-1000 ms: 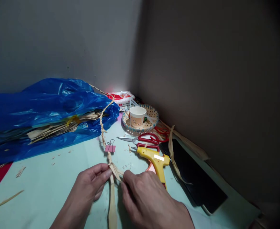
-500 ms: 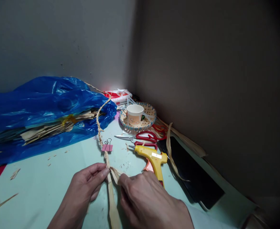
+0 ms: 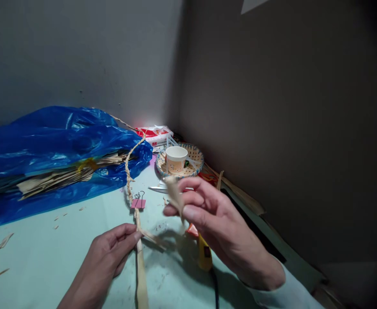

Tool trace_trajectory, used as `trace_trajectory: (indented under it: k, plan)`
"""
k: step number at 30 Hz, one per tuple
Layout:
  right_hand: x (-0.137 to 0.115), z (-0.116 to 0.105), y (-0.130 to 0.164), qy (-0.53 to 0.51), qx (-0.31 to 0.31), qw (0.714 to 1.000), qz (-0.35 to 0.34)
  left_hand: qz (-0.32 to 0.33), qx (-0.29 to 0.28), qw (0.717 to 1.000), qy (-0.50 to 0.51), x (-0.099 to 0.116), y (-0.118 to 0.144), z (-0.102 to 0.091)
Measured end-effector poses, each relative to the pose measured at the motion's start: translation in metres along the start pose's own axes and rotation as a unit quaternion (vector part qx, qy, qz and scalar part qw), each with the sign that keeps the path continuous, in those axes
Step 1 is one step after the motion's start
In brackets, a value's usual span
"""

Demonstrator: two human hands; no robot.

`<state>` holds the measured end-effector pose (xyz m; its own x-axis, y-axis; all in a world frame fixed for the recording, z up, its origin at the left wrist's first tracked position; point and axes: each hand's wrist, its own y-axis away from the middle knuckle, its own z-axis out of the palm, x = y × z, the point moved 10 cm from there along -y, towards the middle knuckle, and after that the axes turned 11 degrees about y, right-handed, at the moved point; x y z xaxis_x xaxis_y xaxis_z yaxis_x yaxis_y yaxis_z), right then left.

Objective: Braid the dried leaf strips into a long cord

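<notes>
My left hand (image 3: 106, 257) pinches the near end of a braided cord of dry leaf strips (image 3: 128, 180) down on the pale green table (image 3: 46, 249). A loose strip (image 3: 141, 279) runs from that pinch toward me. My right hand (image 3: 220, 223) is lifted above the table with a short, blurred leaf strip (image 3: 175, 195) between thumb and fingers. A pink binder clip (image 3: 138, 202) clamps the braid just beyond my left fingers. The braid curves back over the blue bag.
A blue plastic bag (image 3: 46, 146) full of dry leaf strips lies at the left. A woven basket (image 3: 193, 156) holding a paper cup (image 3: 176, 158) stands in the wall corner. A yellow glue gun (image 3: 204, 255) sits under my right hand, scissors (image 3: 158, 189) behind it.
My right hand has risen off the table, pulling a leaf strip up and away from the braid. My left hand has stayed pinched on the braid's end.
</notes>
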<state>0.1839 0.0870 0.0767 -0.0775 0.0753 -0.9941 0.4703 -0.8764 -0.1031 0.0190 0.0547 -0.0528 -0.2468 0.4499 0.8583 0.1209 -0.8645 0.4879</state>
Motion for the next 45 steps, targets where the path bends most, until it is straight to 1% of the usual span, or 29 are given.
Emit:
trace_trajectory:
  k: [3, 4, 5, 6, 7, 8, 9, 10, 11, 12, 13, 14, 15, 16, 17, 19, 20, 21, 22, 23, 25, 27, 29, 32, 36, 39, 41, 45]
  plan:
    - [-0.023, -0.024, 0.006, 0.011, 0.099, 0.99, -0.098, -0.002, -0.017, 1.0, -0.008, -0.001, 0.0, 0.003]
    - [-0.031, -0.029, 0.01, 0.023, 0.117, 0.984, -0.134, 0.003, -0.018, 1.0, -0.01, 0.0, 0.0, 0.002]
    - [-0.037, -0.03, 0.014, 0.036, 0.11, 0.979, -0.165, 0.007, -0.02, 1.0, -0.011, 0.0, -0.001, 0.002]
    - [-0.041, -0.023, 0.016, 0.056, 0.071, 0.979, -0.183, 0.01, -0.025, 1.0, -0.011, 0.0, -0.002, 0.002]
    - [-0.04, -0.011, 0.017, 0.086, 0.001, 0.979, -0.184, 0.011, -0.029, 0.999, -0.01, -0.001, -0.003, 0.003]
    - [-0.035, 0.005, 0.019, 0.126, -0.085, 0.973, -0.172, 0.013, -0.032, 0.999, -0.007, -0.001, -0.003, 0.003]
    - [-0.026, 0.021, 0.023, 0.172, -0.171, 0.958, -0.152, 0.014, -0.033, 0.999, -0.005, -0.002, -0.004, 0.003]
    - [-0.015, 0.035, 0.029, 0.219, -0.244, 0.936, -0.131, 0.013, -0.029, 0.999, -0.004, -0.003, -0.005, 0.002]
    - [-0.006, 0.045, 0.034, 0.257, -0.298, 0.912, -0.118, 0.012, -0.023, 1.0, -0.003, -0.004, -0.006, 0.0]
    - [0.001, 0.053, 0.039, 0.283, -0.336, 0.891, -0.114, 0.01, -0.018, 1.0, -0.002, -0.006, -0.007, -0.001]
    - [0.004, 0.059, 0.043, 0.296, -0.358, 0.878, -0.118, 0.009, -0.016, 1.0, -0.003, -0.008, -0.008, -0.002]
    - [0.007, 0.065, 0.045, 0.299, -0.371, 0.871, -0.119, 0.009, -0.014, 1.0, -0.005, -0.009, -0.01, -0.003]
    - [0.01, 0.068, 0.045, 0.299, -0.374, 0.87, -0.115, 0.009, -0.013, 1.0, -0.009, -0.01, -0.011, -0.004]
    - [0.012, 0.069, 0.041, 0.303, -0.358, 0.877, -0.104, 0.01, -0.016, 1.0, -0.012, -0.01, -0.011, -0.004]
    - [0.016, 0.066, 0.034, 0.317, -0.321, 0.888, -0.088, 0.011, -0.021, 1.0, -0.014, -0.01, -0.012, -0.003]
    - [0.023, 0.051, 0.017, 0.376, -0.2, 0.904, -0.048, 0.01, -0.038, 0.999, -0.015, -0.009, -0.012, 0.0]
    - [0.026, 0.042, 0.01, 0.411, -0.134, 0.901, -0.03, 0.009, -0.045, 0.999, -0.013, -0.008, -0.011, 0.002]
    - [0.03, 0.035, 0.006, 0.443, -0.083, 0.892, -0.014, 0.008, -0.047, 0.999, -0.008, -0.007, -0.01, 0.003]
    - [0.035, 0.033, 0.003, 0.471, -0.053, 0.88, -0.003, 0.008, -0.045, 0.999, -0.001, -0.006, -0.01, 0.003]
    - [0.04, 0.035, 0.002, 0.493, -0.045, 0.869, 0.005, 0.006, -0.038, 0.999, 0.004, -0.006, -0.01, 0.002]
    - [0.049, 0.042, 0.001, 0.521, -0.051, 0.852, 0.011, 0.006, -0.032, 0.999, 0.015, -0.006, -0.01, 0.001]
    - [0.052, 0.047, 0.002, 0.526, -0.053, 0.849, 0.006, 0.01, -0.034, 0.999, 0.026, -0.006, -0.01, 0.001]
    - [0.052, 0.049, 0.002, 0.514, -0.052, 0.856, 0.001, 0.013, -0.034, 0.999, 0.037, -0.007, -0.011, 0.0]
    - [0.051, 0.048, 0.001, 0.481, -0.055, 0.875, -0.002, 0.008, -0.034, 0.999, 0.039, -0.009, -0.011, -0.003]
    - [0.054, 0.043, -0.005, 0.397, -0.041, 0.917, -0.003, 0.007, -0.036, 0.999, 0.028, -0.006, -0.01, -0.004]
    - [0.062, 0.042, -0.009, 0.324, -0.043, 0.945, 0.009, 0.007, -0.031, 0.999, 0.023, -0.005, -0.01, -0.005]
    - [0.066, 0.041, -0.01, 0.307, -0.039, 0.951, 0.023, 0.002, -0.018, 1.0, 0.025, -0.006, -0.009, -0.007]
    - [0.072, 0.035, -0.009, 0.342, -0.004, 0.938, 0.053, -0.014, -0.001, 1.0, 0.026, -0.011, -0.008, -0.01]
